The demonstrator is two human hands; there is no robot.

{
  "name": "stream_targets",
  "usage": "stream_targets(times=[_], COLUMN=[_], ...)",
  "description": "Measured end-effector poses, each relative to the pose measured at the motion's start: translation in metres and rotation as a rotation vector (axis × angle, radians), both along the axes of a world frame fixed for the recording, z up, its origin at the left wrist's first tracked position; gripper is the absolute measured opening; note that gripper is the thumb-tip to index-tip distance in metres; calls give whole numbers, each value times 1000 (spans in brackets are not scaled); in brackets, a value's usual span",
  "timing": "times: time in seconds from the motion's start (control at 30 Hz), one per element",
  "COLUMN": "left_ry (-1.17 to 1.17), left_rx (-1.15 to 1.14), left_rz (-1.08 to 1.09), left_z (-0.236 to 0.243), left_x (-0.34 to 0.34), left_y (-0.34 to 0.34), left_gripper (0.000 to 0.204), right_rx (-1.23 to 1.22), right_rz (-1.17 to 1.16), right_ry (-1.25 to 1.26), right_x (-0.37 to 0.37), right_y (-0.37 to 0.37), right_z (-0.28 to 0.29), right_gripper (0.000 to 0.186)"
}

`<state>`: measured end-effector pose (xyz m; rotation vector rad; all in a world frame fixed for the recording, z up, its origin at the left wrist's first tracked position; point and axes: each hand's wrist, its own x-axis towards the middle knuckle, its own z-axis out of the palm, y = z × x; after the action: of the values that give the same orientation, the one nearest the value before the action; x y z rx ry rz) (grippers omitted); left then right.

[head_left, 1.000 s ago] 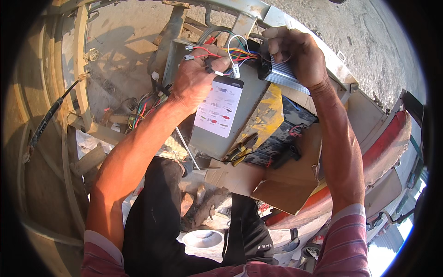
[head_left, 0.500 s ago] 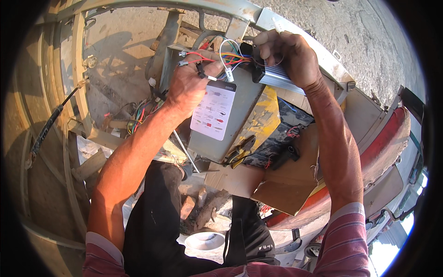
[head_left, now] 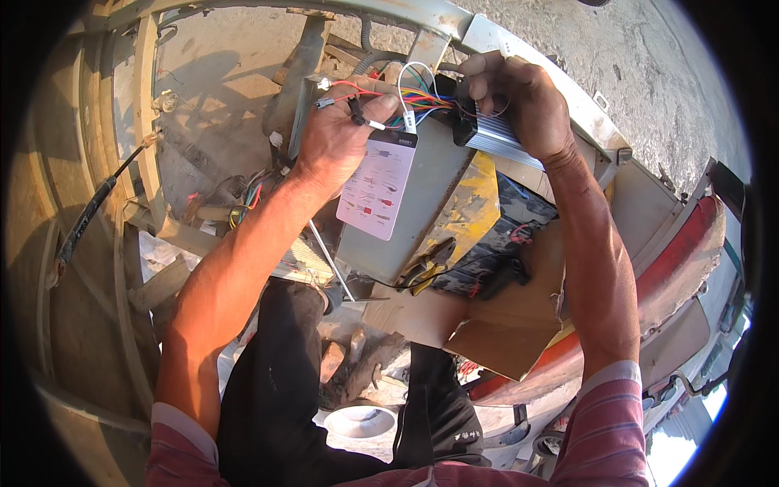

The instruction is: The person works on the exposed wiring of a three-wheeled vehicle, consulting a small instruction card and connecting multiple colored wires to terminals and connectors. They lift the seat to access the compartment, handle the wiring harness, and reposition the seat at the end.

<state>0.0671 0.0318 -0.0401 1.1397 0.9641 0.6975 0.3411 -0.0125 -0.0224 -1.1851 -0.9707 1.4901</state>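
Observation:
My left hand (head_left: 337, 142) is closed round a bundle of coloured wires (head_left: 423, 99). Small plug connectors (head_left: 324, 103) stick out beyond its fingers, and a white wire loops above. From the same bundle hangs a printed card (head_left: 375, 195) with small pictures of plugs, below the hand. The wires run right into the black end of a finned silver controller box (head_left: 505, 140). My right hand (head_left: 531, 101) is curled over that box, gripping it from above. A thin dark wire lies by its fingers, which partly hide a white tag (head_left: 506, 49).
Below the hands is a grey metal panel (head_left: 389, 243) beside a yellow-painted plate (head_left: 466, 215) with pliers (head_left: 434, 260) on it. An opened cardboard box (head_left: 511, 329) lies lower right. A metal frame rail (head_left: 389, 12) crosses the top, and loose wires (head_left: 247, 199) hang at left.
The view has shifted slightly. Both hands still hold the wires and the box; the card and connectors have turned a little with my left hand.

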Motion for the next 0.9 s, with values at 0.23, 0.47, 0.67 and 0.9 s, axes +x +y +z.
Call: stream_targets(times=[0.23, 0.47, 0.67, 0.9], left_ry=[72, -43, -72, -34], left_rx=[38, -18, -67, -36], left_rz=[-19, -54, -55, -92], left_z=[5, 3, 5, 6], left_x=[0, 0, 1, 3], left_y=[8, 12, 10, 5], left_gripper=[34, 30, 29, 33], right_rx=[-3, 60, 96, 97], right_rz=[-39, -11, -68, 0], right_ry=[-71, -103, -137, -524], right_x=[-2, 5, 0, -9], right_y=[-3, 1, -2, -2], right_z=[0, -8, -9, 5], right_gripper=[52, 51, 50, 54])
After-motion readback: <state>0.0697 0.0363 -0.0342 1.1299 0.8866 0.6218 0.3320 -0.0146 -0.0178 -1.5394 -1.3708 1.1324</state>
